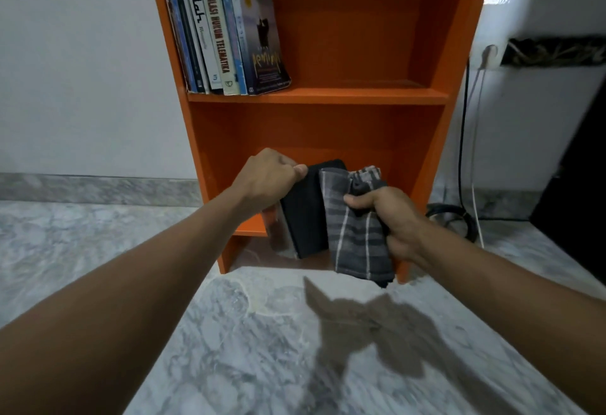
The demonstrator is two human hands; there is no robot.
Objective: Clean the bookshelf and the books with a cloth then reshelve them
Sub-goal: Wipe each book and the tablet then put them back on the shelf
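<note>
Books (216, 27) lean at the left end of the bookshelf's (328, 96) upper board, thin paperbacks with glossy spines. In front of the bookshelf's lower bay, the left hand (265, 178) curls round the top left corner of a black book (305, 214), thumb on the cover, and holds it upright. It looks slim, stiff and matt, probably light enough for one hand. The corner grip should do, though a hold nearer the spine would likely steady it better against a wiping push. Over its right half lies the cloth (357, 237), grey with pale stripes, soft and limp, hanging in folds. The right hand (390, 214) bunches its upper part in a fist. The bookshelf is smooth orange laminate, flat and square-edged. The floor (262, 349) below it is polished, veined marble. Right of the bookshelf, cables (459, 218) coil by the wall.
</note>
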